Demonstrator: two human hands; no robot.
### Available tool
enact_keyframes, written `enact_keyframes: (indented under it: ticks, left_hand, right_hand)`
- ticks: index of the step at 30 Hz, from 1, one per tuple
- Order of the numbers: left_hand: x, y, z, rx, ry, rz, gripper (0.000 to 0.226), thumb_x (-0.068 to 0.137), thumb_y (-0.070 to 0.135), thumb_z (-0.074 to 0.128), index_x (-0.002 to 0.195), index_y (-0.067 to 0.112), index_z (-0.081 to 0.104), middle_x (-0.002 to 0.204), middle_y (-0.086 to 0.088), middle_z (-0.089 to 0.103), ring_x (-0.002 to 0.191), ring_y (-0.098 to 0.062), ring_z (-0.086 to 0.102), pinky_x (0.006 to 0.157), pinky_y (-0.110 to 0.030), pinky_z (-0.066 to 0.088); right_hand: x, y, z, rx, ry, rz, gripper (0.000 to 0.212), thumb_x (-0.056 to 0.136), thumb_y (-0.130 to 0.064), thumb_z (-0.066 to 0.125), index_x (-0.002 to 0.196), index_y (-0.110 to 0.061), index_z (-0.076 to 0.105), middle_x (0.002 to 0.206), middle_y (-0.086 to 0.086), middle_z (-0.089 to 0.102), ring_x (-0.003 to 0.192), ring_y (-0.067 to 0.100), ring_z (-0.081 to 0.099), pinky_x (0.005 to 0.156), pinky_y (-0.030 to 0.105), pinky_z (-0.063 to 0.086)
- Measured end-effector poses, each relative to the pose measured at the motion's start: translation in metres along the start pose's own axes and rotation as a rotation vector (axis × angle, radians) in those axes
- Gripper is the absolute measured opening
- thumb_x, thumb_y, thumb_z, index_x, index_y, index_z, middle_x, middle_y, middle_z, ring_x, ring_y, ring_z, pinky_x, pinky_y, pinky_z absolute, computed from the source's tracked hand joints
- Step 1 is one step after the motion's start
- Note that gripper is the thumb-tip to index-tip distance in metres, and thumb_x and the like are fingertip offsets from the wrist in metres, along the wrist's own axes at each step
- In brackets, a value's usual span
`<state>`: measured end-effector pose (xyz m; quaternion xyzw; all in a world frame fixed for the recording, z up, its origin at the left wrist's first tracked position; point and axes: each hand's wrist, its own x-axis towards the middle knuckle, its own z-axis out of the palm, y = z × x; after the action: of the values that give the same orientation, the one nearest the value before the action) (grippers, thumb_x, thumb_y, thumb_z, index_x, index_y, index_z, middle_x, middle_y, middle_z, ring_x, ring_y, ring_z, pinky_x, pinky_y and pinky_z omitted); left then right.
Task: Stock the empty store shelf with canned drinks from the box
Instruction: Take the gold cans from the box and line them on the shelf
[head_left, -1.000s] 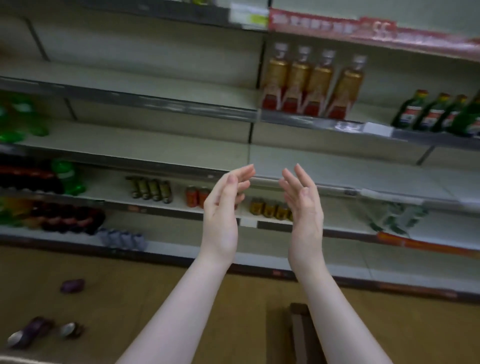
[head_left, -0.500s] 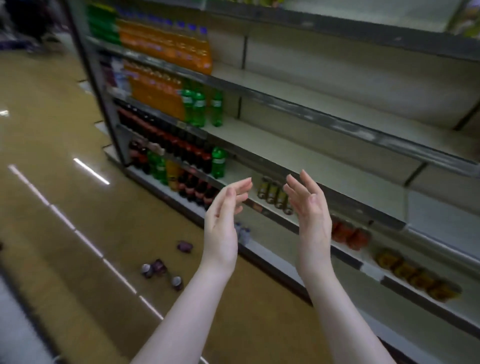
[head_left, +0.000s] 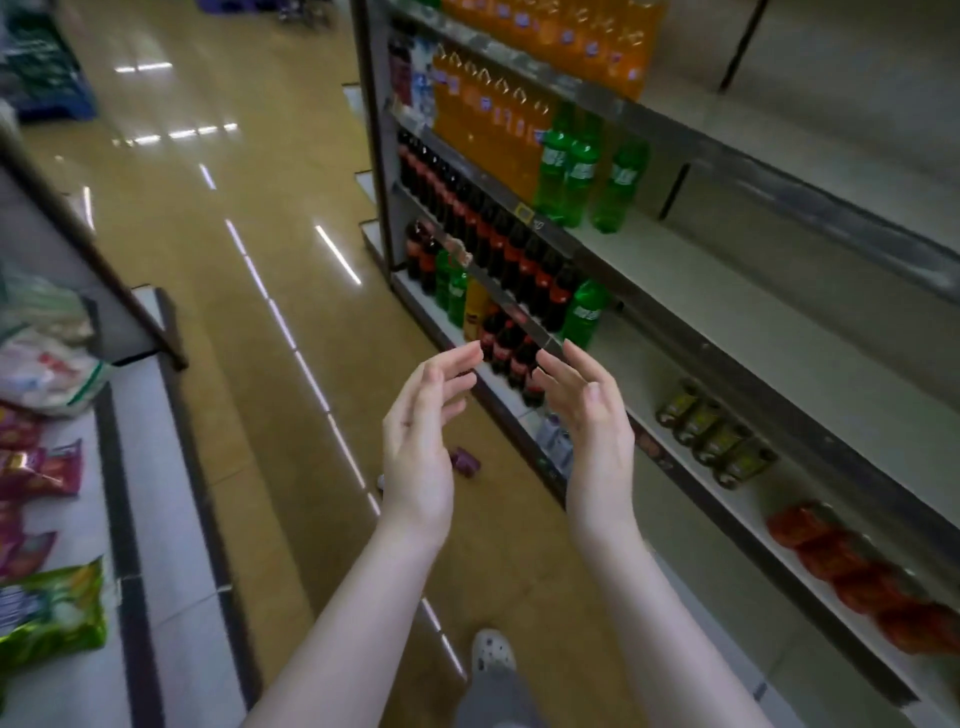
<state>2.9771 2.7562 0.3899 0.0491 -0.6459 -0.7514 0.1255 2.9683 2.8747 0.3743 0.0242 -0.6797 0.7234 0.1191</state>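
My left hand (head_left: 423, 431) and my right hand (head_left: 587, 415) are raised in front of me, palms facing each other, fingers apart, holding nothing. Past them on the right runs the store shelf (head_left: 779, 332), with long bare stretches of board. A row of olive-green cans (head_left: 714, 434) and a row of red cans (head_left: 857, 577) stand on a low shelf board at the right. A purple can (head_left: 465, 460) lies on the floor just beyond my left hand. No box is in view.
Orange, dark cola and green bottles (head_left: 566, 166) fill the far end of the shelves. A low display with snack bags (head_left: 47, 613) lines the left side of the aisle. The tan floor (head_left: 249, 260) runs ahead. My shoe (head_left: 491, 652) shows below.
My view has swung left, from facing the shelves to looking down the aisle. Both hands have stayed raised and empty in front of me.
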Motion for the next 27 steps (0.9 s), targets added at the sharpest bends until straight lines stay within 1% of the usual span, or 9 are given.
enact_keyframes:
  ticks: [4, 7, 11, 15, 18, 21, 24, 27]
  left_hand:
    - [0.058, -0.02, 0.013, 0.052, 0.064, -0.029, 0.036, 0.092, 0.04, 0.031, 0.099, 0.037, 0.066, 0.111, 0.011, 0.068, 0.108, -0.011, 0.061, 0.1, -0.04, 0.045]
    - [0.104, -0.032, 0.015, 0.074, 0.138, -0.033, 0.036, 0.092, 0.039, 0.031, 0.094, 0.04, 0.068, 0.109, 0.012, 0.068, 0.107, -0.013, 0.062, 0.098, -0.04, 0.046]
    - [0.143, -0.049, 0.001, 0.106, 0.209, -0.062, 0.036, 0.093, 0.039, 0.032, 0.097, 0.034, 0.067, 0.111, 0.009, 0.068, 0.107, -0.016, 0.062, 0.098, -0.041, 0.046]
    - [0.18, -0.075, -0.032, 0.127, 0.301, -0.12, 0.034, 0.095, 0.038, 0.031, 0.099, 0.034, 0.065, 0.111, 0.01, 0.067, 0.105, -0.013, 0.063, 0.094, -0.036, 0.047]
    - [0.21, -0.101, -0.056, 0.129, 0.329, -0.167, 0.033, 0.098, 0.035, 0.031, 0.099, 0.034, 0.064, 0.11, 0.011, 0.067, 0.102, -0.011, 0.063, 0.092, -0.033, 0.048]
    - [0.252, -0.135, -0.076, 0.09, 0.325, -0.221, 0.033, 0.099, 0.032, 0.031, 0.098, 0.033, 0.064, 0.11, 0.009, 0.067, 0.102, -0.013, 0.064, 0.09, -0.031, 0.048]
    - [0.303, -0.185, -0.101, 0.073, 0.292, -0.265, 0.032, 0.099, 0.029, 0.032, 0.103, 0.028, 0.064, 0.111, 0.008, 0.067, 0.101, -0.012, 0.064, 0.087, -0.028, 0.047]
    - [0.337, -0.24, -0.12, 0.079, 0.289, -0.336, 0.032, 0.1, 0.027, 0.033, 0.104, 0.024, 0.064, 0.111, 0.007, 0.067, 0.099, -0.012, 0.064, 0.087, -0.027, 0.048]
  right_hand:
    - [0.059, 0.036, 0.003, 0.015, -0.032, 0.069, 0.038, 0.094, -0.035, 0.029, 0.122, -0.027, 0.053, 0.12, -0.007, 0.064, 0.114, 0.006, 0.059, 0.099, 0.024, 0.045]
    - [0.102, 0.063, 0.015, 0.025, -0.098, 0.133, 0.041, 0.093, -0.035, 0.029, 0.126, -0.024, 0.052, 0.12, -0.006, 0.063, 0.113, 0.006, 0.059, 0.098, 0.022, 0.045]
    - [0.14, 0.088, 0.045, 0.065, -0.196, 0.165, 0.038, 0.094, -0.031, 0.029, 0.124, -0.025, 0.052, 0.118, -0.006, 0.063, 0.111, 0.007, 0.06, 0.093, 0.016, 0.047]
    - [0.175, 0.123, 0.085, 0.063, -0.245, 0.208, 0.036, 0.095, -0.029, 0.029, 0.12, -0.025, 0.054, 0.116, -0.003, 0.064, 0.11, 0.01, 0.061, 0.091, 0.018, 0.049]
    - [0.198, 0.155, 0.111, 0.036, -0.222, 0.261, 0.036, 0.094, -0.03, 0.03, 0.119, -0.022, 0.056, 0.114, -0.002, 0.065, 0.106, 0.012, 0.063, 0.087, 0.018, 0.049]
    - [0.221, 0.195, 0.14, 0.004, -0.19, 0.326, 0.035, 0.093, -0.032, 0.032, 0.115, -0.024, 0.057, 0.11, -0.002, 0.067, 0.1, 0.011, 0.065, 0.085, 0.019, 0.051]
    - [0.246, 0.254, 0.173, -0.035, -0.117, 0.384, 0.033, 0.093, -0.034, 0.033, 0.114, -0.024, 0.057, 0.108, -0.004, 0.067, 0.096, 0.009, 0.066, 0.085, 0.021, 0.053]
    - [0.265, 0.313, 0.194, -0.073, -0.068, 0.45, 0.031, 0.1, -0.028, 0.031, 0.117, -0.019, 0.056, 0.11, -0.001, 0.067, 0.093, 0.011, 0.067, 0.084, 0.023, 0.054]
